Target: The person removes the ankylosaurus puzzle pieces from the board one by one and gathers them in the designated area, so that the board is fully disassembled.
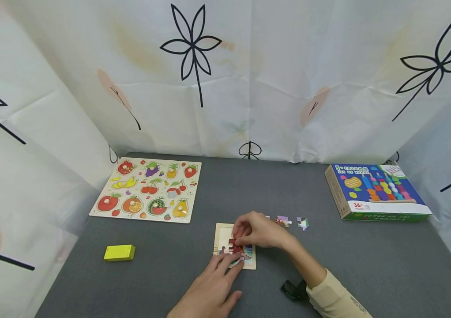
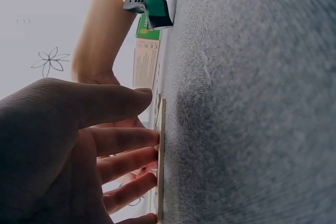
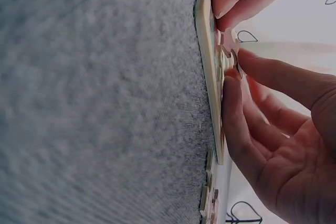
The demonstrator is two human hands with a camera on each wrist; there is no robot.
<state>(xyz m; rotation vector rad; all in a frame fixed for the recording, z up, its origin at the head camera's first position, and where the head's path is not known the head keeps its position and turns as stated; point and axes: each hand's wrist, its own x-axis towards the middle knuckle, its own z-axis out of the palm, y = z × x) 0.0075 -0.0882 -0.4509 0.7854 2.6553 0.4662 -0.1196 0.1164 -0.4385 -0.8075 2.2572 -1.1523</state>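
A small wooden jigsaw tray [image 1: 222, 230], partly filled with colourful pieces, lies at the front middle of the table. My left hand [image 1: 214, 285] rests its fingertips on the tray's near part, fingers fairly straight and thumb held apart. Over the tray, my right hand [image 1: 260, 230] pinches a jigsaw piece [image 3: 236, 64] between thumb and forefinger. That piece stands tilted just above the tray surface in the right wrist view. Both hands hide part of the tray. Loose jigsaw pieces [image 1: 283, 221] lie on the table beyond the right hand.
At the back left lies a fruit puzzle board [image 1: 150, 176]. A yellow block [image 1: 119, 253] sits on the left. The blue toy box [image 1: 380, 194] stands at the back right. Near the right sleeve is a black object [image 1: 294, 290]. A patterned curtain [image 1: 225, 123] closes the back.
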